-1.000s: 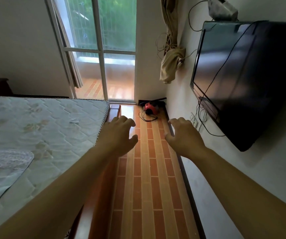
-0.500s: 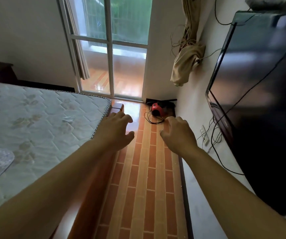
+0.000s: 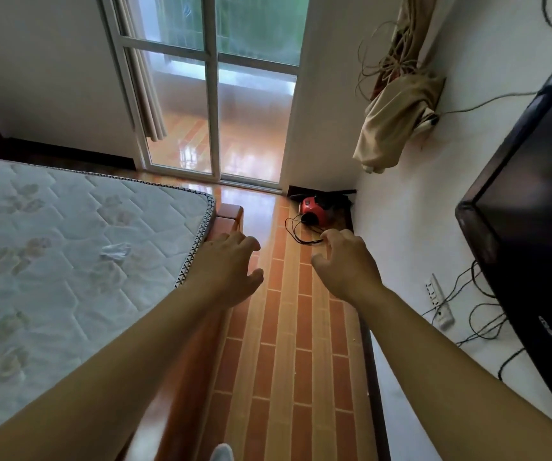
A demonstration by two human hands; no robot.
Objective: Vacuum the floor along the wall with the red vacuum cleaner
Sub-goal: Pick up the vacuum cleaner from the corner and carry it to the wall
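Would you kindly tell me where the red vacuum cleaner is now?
In the head view, the red vacuum cleaner sits on the floor in the far right corner, beyond the right hand.

Red vacuum cleaner (image 3: 314,211): small in far corner, rear lost in shadow, details too small to tell. Black cord (image 3: 301,241) partly hidden behind right hand (image 3: 346,264). TV (image 3: 534,227) cut by right edge, mattress (image 3: 68,244) by left. White object (image 3: 222,453) at bottom edge: unidentifiable.
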